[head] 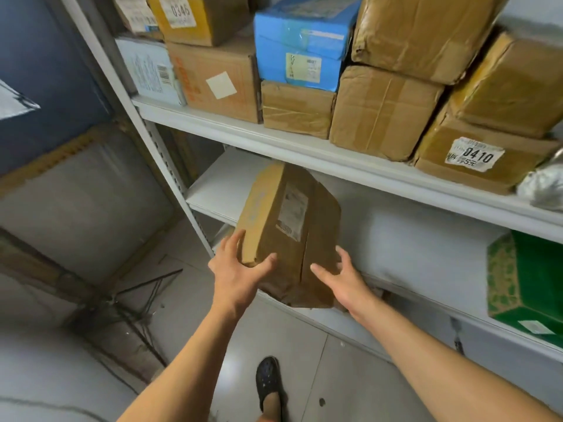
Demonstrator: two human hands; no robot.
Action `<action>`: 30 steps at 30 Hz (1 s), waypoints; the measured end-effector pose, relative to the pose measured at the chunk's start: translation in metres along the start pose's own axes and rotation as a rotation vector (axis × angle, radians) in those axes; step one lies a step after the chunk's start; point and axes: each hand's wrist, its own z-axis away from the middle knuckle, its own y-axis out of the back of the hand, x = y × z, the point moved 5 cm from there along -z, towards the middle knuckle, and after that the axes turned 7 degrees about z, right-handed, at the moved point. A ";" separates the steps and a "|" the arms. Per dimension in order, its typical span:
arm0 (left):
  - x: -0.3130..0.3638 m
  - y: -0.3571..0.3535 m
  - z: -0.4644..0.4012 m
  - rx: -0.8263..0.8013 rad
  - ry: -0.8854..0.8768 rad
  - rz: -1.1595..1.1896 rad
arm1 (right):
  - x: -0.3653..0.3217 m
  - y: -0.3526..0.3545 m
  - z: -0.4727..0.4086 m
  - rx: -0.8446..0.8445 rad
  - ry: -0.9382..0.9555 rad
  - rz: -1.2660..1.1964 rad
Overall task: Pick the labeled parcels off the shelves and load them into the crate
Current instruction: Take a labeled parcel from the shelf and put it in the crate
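While both hands grip the tilted box (289, 236), left hand (236, 274) and right hand (341, 278) hide its near corners; label (293, 211) unreadable.

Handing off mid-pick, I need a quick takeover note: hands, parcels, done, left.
Left hand: grips the near left corner of the labeled cardboard parcel.
Right hand: fingers spread at the parcel's right side, grip unclear.
Parcel is tilted, at the front edge of the lower shelf.
Upper shelf holds more parcels, including the 0410 box and the 0346 box.
Crate not in view; nothing seen loaded.
Left: carry this parcel to the crate, then the rest.
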 end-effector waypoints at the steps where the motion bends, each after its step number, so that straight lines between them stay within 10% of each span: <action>1: 0.007 0.000 0.007 0.046 -0.047 -0.054 | -0.001 -0.005 0.001 -0.035 -0.025 0.020; 7: 0.038 -0.012 0.046 0.127 -0.519 -0.267 | -0.052 -0.037 0.034 -0.297 -0.081 -0.168; 18: 0.035 -0.048 0.098 0.129 -1.160 -0.638 | -0.091 -0.026 0.041 -0.039 -0.148 -0.116; 26: 0.033 -0.050 0.108 -0.085 -1.211 -0.715 | -0.065 -0.029 0.032 0.033 -0.234 -0.104; 30: 0.038 -0.001 0.087 -0.083 -0.681 -0.307 | -0.045 -0.006 0.039 0.002 -0.153 -0.253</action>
